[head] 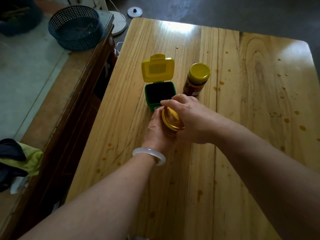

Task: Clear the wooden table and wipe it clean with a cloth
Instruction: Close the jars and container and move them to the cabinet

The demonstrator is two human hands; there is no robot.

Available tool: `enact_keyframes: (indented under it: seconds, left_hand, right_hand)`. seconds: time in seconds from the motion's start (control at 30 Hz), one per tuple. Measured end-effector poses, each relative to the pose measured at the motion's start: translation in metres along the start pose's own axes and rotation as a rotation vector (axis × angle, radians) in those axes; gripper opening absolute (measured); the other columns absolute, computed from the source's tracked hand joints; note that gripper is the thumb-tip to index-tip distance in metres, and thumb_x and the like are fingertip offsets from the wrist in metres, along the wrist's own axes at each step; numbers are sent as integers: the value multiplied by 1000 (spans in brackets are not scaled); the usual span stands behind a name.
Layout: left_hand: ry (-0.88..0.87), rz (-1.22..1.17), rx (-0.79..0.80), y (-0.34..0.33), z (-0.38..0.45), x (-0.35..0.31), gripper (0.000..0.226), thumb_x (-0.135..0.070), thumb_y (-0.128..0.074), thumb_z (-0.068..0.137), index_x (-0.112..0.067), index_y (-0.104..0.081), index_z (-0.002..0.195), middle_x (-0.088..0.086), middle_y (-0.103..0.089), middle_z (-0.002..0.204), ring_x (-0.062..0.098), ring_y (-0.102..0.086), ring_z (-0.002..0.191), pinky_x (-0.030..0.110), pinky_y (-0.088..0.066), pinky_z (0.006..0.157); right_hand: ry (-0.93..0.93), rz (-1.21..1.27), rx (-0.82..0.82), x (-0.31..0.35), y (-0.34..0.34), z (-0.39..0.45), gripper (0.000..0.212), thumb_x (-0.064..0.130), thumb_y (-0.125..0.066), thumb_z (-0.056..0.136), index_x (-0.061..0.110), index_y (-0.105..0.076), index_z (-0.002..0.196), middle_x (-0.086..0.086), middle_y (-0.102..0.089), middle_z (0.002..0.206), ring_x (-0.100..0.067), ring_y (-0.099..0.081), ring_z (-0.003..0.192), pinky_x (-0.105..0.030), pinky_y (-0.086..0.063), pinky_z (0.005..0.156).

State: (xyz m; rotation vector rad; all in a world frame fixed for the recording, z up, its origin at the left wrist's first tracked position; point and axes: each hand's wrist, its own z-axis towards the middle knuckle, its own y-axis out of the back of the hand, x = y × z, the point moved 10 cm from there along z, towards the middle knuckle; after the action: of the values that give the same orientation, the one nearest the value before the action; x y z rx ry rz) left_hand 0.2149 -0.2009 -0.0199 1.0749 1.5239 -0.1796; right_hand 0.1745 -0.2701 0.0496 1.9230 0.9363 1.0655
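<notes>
A jar with a gold lid [170, 121] sits tilted between both my hands over the wooden table [242, 153]. My left hand [156, 130], with a white bangle on its wrist, wraps the jar's body from the left. My right hand [188, 116] grips the gold lid from the right. Just beyond stands a small green bin [160, 95] with its yellow flip lid [157, 69] open. To its right is a second jar [196, 79], upright, with a yellow lid and dark contents. Orange-brown drips [221, 83] spot the tabletop.
A darker wooden cabinet [69, 108] runs along the table's left edge. On it are a dark mesh basket [76, 27] at the back and a yellow-green cloth [29, 160] under dark fabric at the near left. A round metal lid [135, 12] lies on the floor beyond.
</notes>
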Motion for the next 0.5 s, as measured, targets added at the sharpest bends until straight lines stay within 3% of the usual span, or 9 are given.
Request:
enact_keyframes:
  seconds: [0.1,0.3,0.5]
  left_hand:
    - [1,-2,-7,0,1,1,79,-17,-77,71,-34,-31,134,-3,-51,124,19,-50,116,43,-45,97]
    - [11,-2,2,-2,1,5,86,-24,-79,68,-36,-28,137,-4,-49,127,18,-49,118,40,-45,99]
    - [-33,61,14,-3,-1,2,88,-29,-80,69,-33,-25,136,-8,-44,126,13,-46,115,26,-41,88]
  right_hand:
    - [3,-47,4,5,3,2,98,14,-78,77,39,-18,151,-1,-25,146,-24,-30,133,-37,-47,101]
    - [13,-68,32,4,3,3,97,14,-80,75,40,-23,149,0,-24,141,-23,-31,130,-34,-49,95]
    - [54,-61,32,4,7,-1,101,14,-83,71,43,-22,147,3,-19,139,-23,-27,131,-32,-50,91]
